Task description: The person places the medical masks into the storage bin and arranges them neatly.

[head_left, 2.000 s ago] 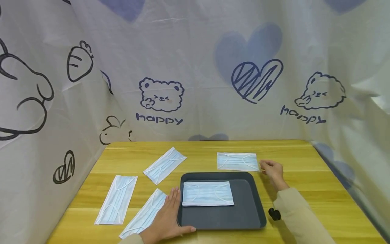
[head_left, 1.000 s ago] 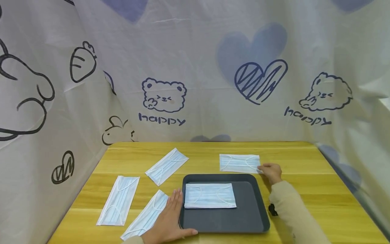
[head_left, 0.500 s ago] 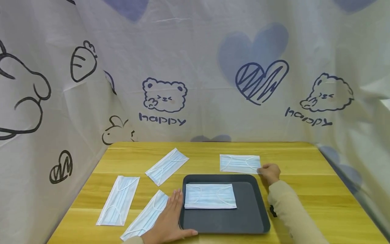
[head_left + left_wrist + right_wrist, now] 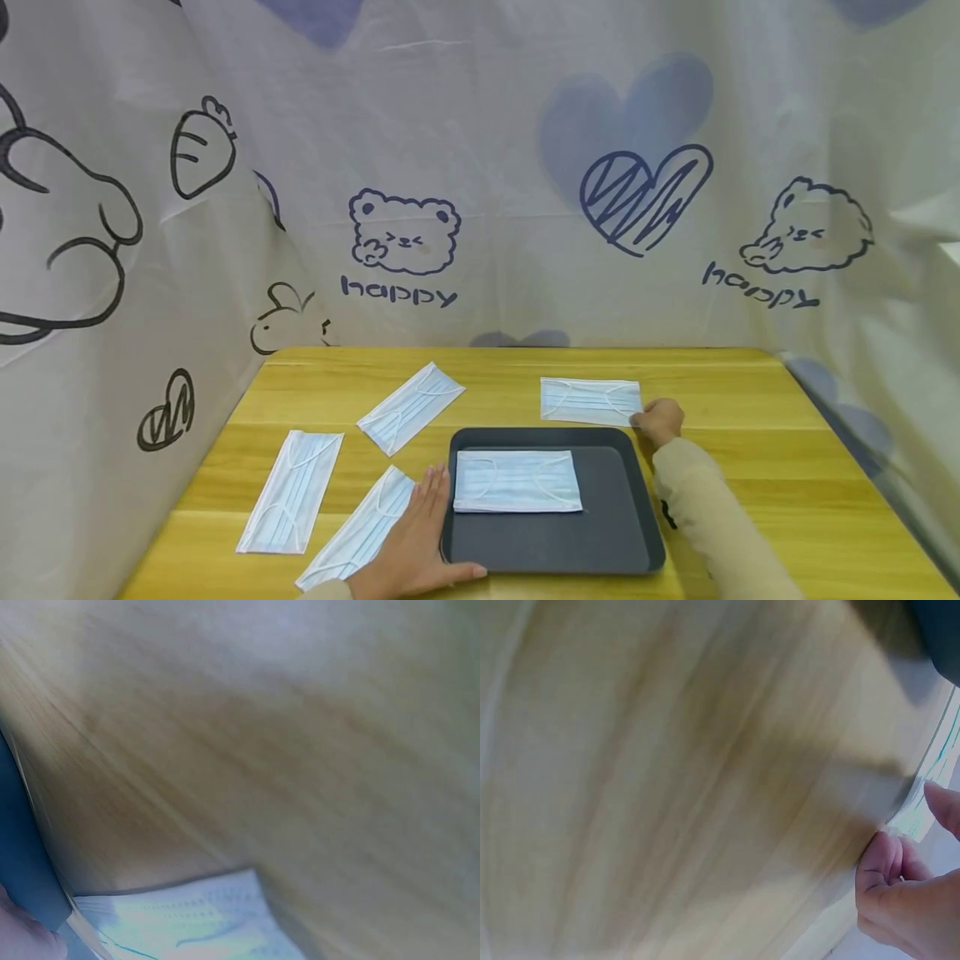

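Note:
In the head view my left hand lies with straight fingers along the left wall of a dark grey tray, its thumb at the front edge. Inside the tray, toward the back left, rests a small stack of light-blue face masks. Behind the tray a further face mask lies flat on the table. My right hand is at that mask's near right corner, fingers curled. In the right wrist view the right hand has the white corner between thumb and curled fingers; part of the grip is cut off.
Left of the tray lie three more face masks: one at the back, one at the far left, and one partly under the left hand. All are on a yellow wooden table, with a printed curtain behind and beside it.
My right hand has come in from the right to the back mask's corner, then shifted slightly nearer and left. The left hand, tray and masks stay put; the view has shifted a little.

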Tool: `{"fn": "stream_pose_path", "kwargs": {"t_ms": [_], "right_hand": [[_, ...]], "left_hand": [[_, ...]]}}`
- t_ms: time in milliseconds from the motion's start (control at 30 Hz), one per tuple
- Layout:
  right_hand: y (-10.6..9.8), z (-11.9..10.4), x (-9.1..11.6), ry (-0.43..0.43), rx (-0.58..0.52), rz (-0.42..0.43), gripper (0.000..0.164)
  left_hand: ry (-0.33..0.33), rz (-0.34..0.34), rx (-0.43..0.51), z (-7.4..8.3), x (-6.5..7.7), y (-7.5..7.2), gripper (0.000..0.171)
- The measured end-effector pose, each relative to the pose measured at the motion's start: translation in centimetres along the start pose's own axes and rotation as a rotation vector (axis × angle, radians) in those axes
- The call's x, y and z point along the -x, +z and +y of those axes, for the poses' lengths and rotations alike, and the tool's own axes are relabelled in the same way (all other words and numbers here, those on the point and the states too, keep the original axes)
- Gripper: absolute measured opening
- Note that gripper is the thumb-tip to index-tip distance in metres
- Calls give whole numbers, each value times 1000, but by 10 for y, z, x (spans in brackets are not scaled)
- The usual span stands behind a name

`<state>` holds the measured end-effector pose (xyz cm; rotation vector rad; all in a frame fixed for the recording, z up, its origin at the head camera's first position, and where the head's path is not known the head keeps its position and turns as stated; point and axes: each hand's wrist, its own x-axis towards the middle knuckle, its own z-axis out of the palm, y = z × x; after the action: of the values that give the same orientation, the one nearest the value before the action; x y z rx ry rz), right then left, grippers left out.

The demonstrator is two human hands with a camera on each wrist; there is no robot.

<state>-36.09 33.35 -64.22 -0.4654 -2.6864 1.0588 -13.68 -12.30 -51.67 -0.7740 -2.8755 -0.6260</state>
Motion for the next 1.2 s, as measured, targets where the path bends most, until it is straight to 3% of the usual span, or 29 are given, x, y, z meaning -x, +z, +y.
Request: {"fn": "stream_pose_path", "kwargs": {"t_ms": [133, 233, 433, 500, 533, 633, 667, 733, 800, 933, 1100, 1200], "right_hand": [[18, 29, -25, 8, 74, -44, 13], [24, 35, -31, 24, 120, -3, 12], [2, 5, -4, 27, 147, 22, 10], [1, 9, -5, 20, 176, 41, 10], [13, 28, -21, 37, 209, 69, 9], [36, 84, -60, 83, 212, 23, 13], [45, 101, -71, 83, 216, 46, 15], [46, 108, -76, 112, 221, 36, 21], [25, 78, -53, 132, 194, 20, 21], [-41, -22, 20, 184, 112, -22, 25], [-74, -75, 59, 233, 16, -39, 34], [-80, -87, 67, 299, 23, -67, 38]], "left_hand": [[1, 1, 13, 0, 0, 0, 124], [-5, -7, 37, 0, 0, 0, 124], [-4, 7, 45, 2, 2, 0, 125], [3, 16, 39, 2, 2, 0, 125], [5, 18, 38, 2, 2, 0, 124], [7, 19, 32, 1, 2, 1, 124], [6, 18, 30, 1, 2, 1, 125], [-3, 14, 30, 1, 2, 1, 125], [-9, 11, 32, 1, 2, 1, 125], [-11, 7, 37, 1, 1, 0, 125], [-19, -12, 41, 0, 0, 0, 124], [-28, -23, 46, 0, 0, 0, 123]]}}
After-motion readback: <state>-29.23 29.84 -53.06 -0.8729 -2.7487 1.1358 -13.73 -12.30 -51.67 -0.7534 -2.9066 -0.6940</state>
